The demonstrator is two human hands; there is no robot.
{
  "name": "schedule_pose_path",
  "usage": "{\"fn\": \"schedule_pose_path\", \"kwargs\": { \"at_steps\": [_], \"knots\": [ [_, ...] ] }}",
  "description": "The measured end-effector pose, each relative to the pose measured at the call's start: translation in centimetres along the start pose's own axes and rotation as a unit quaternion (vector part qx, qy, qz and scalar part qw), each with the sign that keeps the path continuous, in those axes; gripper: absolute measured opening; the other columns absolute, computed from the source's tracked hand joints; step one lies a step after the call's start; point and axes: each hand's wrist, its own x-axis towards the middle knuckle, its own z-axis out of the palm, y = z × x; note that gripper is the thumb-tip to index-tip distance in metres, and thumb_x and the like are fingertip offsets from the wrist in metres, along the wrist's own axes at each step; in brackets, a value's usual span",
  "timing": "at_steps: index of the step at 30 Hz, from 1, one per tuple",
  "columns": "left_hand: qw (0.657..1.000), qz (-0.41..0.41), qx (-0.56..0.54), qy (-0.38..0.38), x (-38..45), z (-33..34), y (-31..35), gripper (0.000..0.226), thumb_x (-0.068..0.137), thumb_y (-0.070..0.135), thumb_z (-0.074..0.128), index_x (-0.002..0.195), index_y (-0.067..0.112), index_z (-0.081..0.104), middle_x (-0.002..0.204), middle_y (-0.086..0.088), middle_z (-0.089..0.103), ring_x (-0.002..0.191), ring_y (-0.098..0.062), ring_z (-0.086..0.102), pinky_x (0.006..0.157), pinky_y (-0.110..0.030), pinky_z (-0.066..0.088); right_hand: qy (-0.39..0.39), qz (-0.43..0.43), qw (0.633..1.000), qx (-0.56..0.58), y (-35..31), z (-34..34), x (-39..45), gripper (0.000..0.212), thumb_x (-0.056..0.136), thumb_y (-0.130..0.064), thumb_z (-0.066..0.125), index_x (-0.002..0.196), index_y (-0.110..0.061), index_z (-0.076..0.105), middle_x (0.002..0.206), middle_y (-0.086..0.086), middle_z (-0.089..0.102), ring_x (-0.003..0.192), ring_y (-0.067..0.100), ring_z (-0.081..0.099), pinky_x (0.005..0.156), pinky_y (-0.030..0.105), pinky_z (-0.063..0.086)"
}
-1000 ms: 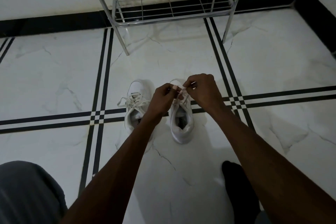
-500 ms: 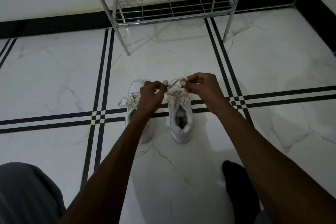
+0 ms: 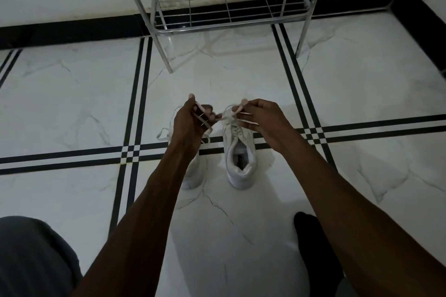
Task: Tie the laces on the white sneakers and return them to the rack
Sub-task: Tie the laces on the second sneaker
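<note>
Two white sneakers stand side by side on the floor, toes toward the rack. The right sneaker (image 3: 240, 159) shows its open collar and laced front. The left sneaker (image 3: 193, 173) is mostly hidden under my left forearm; a loose lace end (image 3: 163, 134) trails from it to the left. My left hand (image 3: 190, 123) and my right hand (image 3: 260, 120) hover over the right sneaker's toe, each pinching one end of its lace (image 3: 226, 117), which stretches taut between them. The metal wire rack (image 3: 229, 5) stands against the wall beyond the shoes, its bottom shelf bare.
White marble floor tiles with black double stripes (image 3: 137, 94) surround the shoes. A black skirting band (image 3: 72, 29) runs along the white wall. My dark-socked foot (image 3: 311, 236) rests at lower right and a grey-clad knee (image 3: 31, 255) at lower left.
My hands have drawn apart, the left one moving left and up, pulling the right sneaker's lace tight between them. The shoes have stayed in place.
</note>
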Motion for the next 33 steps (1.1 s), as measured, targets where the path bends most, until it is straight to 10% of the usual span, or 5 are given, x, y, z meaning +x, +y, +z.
{"fn": "schedule_pose_path", "kwargs": {
  "at_steps": [13, 18, 21, 28, 33],
  "knots": [
    [0.901, 0.136, 0.377, 0.167, 1.3, -5.9, -2.8, 0.039, 0.106, 0.038, 0.039, 0.083, 0.01, 0.05, 0.073, -0.009, 0.056, 0.068, -0.015, 0.054, 0.066, -0.035, 0.047, 0.22, 0.148, 0.933, 0.244, 4.9, -7.2, 1.1, 0.019, 0.103, 0.0, 0.04, 0.089, -0.002, 0.052, 0.074, 0.007, 0.053, 0.067, 0.016, 0.055, 0.05, 0.019, 0.056],
    [0.861, 0.183, 0.46, 0.114, 1.1, -4.5, -3.0, 0.048, 0.106, 0.041, 0.042, 0.09, 0.001, 0.064, 0.082, -0.009, 0.067, 0.077, -0.022, 0.063, 0.074, -0.038, 0.052, 0.248, 0.086, 0.963, -0.054, 5.6, -7.0, 1.8, 0.01, 0.091, -0.004, 0.064, 0.084, -0.008, 0.058, 0.095, 0.02, 0.066, 0.071, 0.021, 0.064, 0.065, 0.031, 0.061],
    [0.784, 0.232, 0.559, 0.136, 1.3, -3.9, -3.6, 0.039, 0.1, 0.038, 0.05, 0.113, 0.003, 0.06, 0.115, -0.012, 0.061, 0.111, -0.028, 0.053, 0.099, -0.04, 0.041, 0.259, -0.035, 0.918, -0.297, 5.6, -6.9, 1.6, 0.041, 0.079, -0.013, 0.08, 0.112, -0.013, 0.057, 0.118, 0.012, 0.057, 0.095, 0.023, 0.061, 0.085, 0.035, 0.056],
    [0.682, 0.294, 0.625, 0.241, -1.0, -0.5, -4.6, 0.059, 0.079, 0.021, 0.072, 0.129, 0.008, 0.043, 0.137, -0.012, 0.043, 0.123, -0.029, 0.042, 0.099, -0.042, 0.041, 0.01, -0.154, 0.872, -0.465, 5.1, -4.1, 1.4, 0.031, 0.093, -0.005, 0.061, 0.123, -0.011, 0.069, 0.129, 0.007, 0.067, 0.121, 0.02, 0.061, 0.098, 0.019, 0.042],
    [0.616, 0.257, 0.745, -0.02, -0.1, -0.7, -6.6, 0.07, 0.069, -0.006, 0.066, 0.133, 0.019, 0.055, 0.135, -0.004, 0.057, 0.136, -0.028, 0.043, 0.114, -0.052, 0.03, 0.009, -0.161, 0.876, -0.454, 5.7, -3.7, 1.8, 0.022, 0.092, -0.004, 0.063, 0.111, -0.007, 0.075, 0.111, 0.014, 0.075, 0.101, 0.026, 0.071, 0.086, 0.046, 0.06]
  ]
}}
